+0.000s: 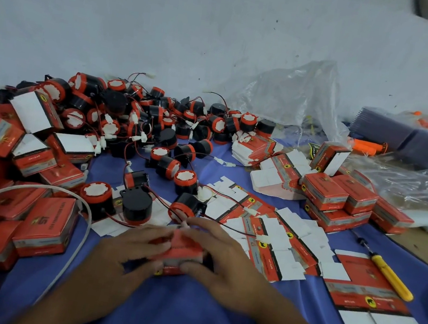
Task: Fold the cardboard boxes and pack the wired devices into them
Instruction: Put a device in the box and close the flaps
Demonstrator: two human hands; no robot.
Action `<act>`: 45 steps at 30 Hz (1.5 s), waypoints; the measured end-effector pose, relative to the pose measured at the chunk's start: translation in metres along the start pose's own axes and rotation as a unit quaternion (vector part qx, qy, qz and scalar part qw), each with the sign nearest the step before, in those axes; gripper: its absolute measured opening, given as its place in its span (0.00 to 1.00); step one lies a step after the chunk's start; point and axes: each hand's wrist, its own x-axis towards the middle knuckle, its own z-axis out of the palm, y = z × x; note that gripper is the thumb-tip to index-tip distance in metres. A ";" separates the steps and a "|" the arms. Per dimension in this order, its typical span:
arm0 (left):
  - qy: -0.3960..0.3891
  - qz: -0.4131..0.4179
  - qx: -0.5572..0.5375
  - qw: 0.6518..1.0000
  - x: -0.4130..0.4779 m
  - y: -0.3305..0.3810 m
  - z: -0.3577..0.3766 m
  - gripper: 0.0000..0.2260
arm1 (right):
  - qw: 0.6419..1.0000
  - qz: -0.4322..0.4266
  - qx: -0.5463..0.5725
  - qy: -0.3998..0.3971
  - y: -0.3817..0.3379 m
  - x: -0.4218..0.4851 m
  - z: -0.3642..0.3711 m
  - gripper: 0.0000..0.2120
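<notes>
The left hand [125,248] and right hand [218,256] grip a small red cardboard box [181,254] with a grey side band. The fingers [205,230] curl over its top, and its flaps are blurred.

A small red box [186,245] stands upright; black-and-red wired devices [141,123] heap behind it, flat unfolded boxes [278,243] lie right of it, folded boxes [45,225] left.

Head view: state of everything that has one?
Red cardboard box: folded up, held by left hand and right hand.
Flat red-and-white box blanks: unfolded.
Red boxes stacked at right: closed.
Red boxes at left with white flaps: open.
Black-and-red wired devices: loose, unpacked.
Yellow-handled screwdriver: lying idle.
</notes>
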 end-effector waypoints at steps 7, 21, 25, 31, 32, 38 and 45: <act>0.056 -0.219 -0.387 0.894 0.004 0.010 0.013 0.09 | 0.932 0.091 0.321 0.138 -0.018 0.012 0.005 0.13; -0.047 -0.202 -0.419 0.884 -0.005 -0.004 0.015 0.30 | 0.946 0.093 0.304 0.064 -0.030 0.023 0.006 0.04; -0.043 -0.198 -0.383 0.901 -0.004 -0.008 0.017 0.31 | 0.945 0.113 0.299 0.060 -0.031 0.025 0.005 0.03; -0.047 -0.189 -0.355 0.914 -0.006 -0.012 0.017 0.32 | 0.937 0.112 0.316 0.095 -0.032 0.023 0.011 0.02; -0.048 -0.189 -0.357 0.914 -0.006 -0.011 0.017 0.32 | 0.933 0.112 0.326 0.099 -0.032 0.023 0.011 0.02; -0.048 -0.186 -0.374 0.907 -0.007 -0.007 0.016 0.25 | 0.924 0.101 0.341 0.138 -0.036 0.023 0.019 0.08; -0.049 -0.188 -0.383 0.903 -0.007 -0.005 0.016 0.24 | 0.907 0.132 0.383 0.115 -0.042 0.021 0.019 0.06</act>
